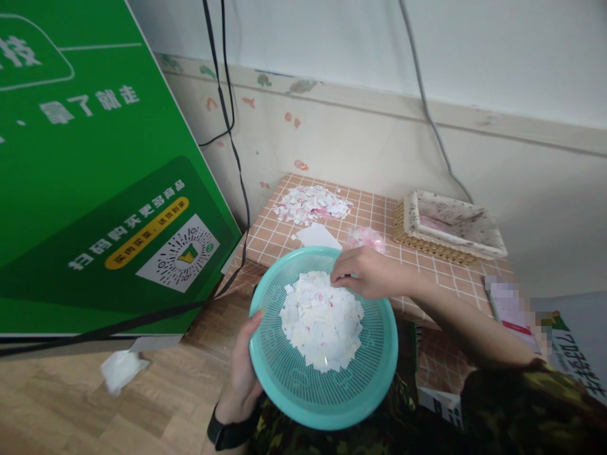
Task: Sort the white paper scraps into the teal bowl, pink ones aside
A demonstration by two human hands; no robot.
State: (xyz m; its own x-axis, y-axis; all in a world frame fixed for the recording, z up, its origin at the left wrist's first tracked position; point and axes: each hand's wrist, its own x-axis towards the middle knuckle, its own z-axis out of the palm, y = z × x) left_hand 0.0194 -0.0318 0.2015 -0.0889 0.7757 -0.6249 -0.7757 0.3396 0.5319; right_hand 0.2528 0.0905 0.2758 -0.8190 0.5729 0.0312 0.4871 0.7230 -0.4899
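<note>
Soft light covers the wall (322, 38), dimming beneath the table (455, 281); white lettering (55, 112) seems slightly blurred, the far-right sheet (509, 300) partly pixelated.

The checked table (372, 207) carries paper scraps (310, 205) and a wicker basket (434, 246).

The round turquoise plastic colander (327, 418) looks smooth, faintly glossy; its small white paper scraps (322, 319), matt; the rectangular tan wicker basket (434, 248) at two o'clock, rough.
</note>
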